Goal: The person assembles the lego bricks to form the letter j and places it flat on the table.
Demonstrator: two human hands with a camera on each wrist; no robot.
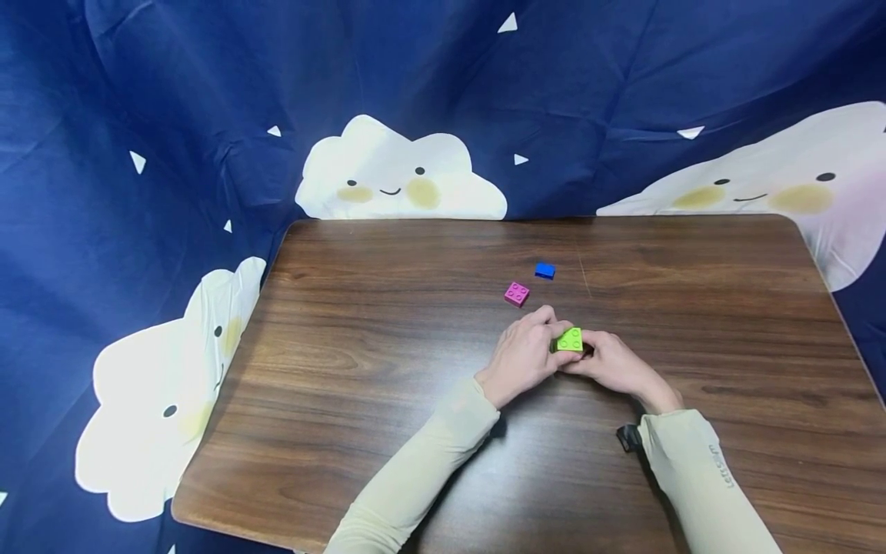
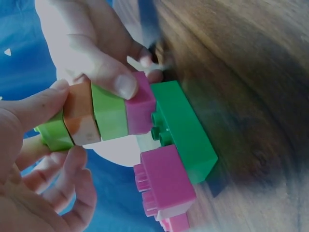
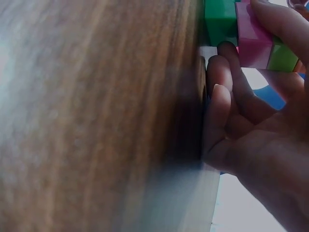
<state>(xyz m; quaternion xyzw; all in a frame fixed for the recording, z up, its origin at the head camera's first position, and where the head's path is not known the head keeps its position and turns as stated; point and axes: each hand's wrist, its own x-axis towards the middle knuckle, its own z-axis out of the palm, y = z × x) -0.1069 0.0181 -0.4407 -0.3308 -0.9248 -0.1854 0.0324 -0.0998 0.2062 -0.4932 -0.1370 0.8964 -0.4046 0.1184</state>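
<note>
Pale sleeves (image 1: 418, 462) reach in from the near side, a black clip (image 1: 628, 437) by the right wrist. The left hand (image 1: 529, 350) and right hand (image 1: 612, 362) meet over the wooden table (image 1: 346, 369), right of its middle, both gripping one stack (image 2: 113, 111). From its top this runs lime, orange, lime, pink. The left thumb and fingers pinch the upper lime brick; the right thumb presses across the lower lime and pink ones, its fingers curled behind. The pink end is right at a long dark green brick (image 2: 186, 133). A separate pink brick (image 2: 169, 176) is at that brick's other end, probably seated on it, though the left wrist view is blurry. Farther off lie a magenta brick (image 1: 516, 294) and, just beyond, a blue brick (image 1: 544, 271). Blue cloth (image 1: 554, 92) printed with smiling white clouds (image 1: 398, 173) hangs behind.
</note>
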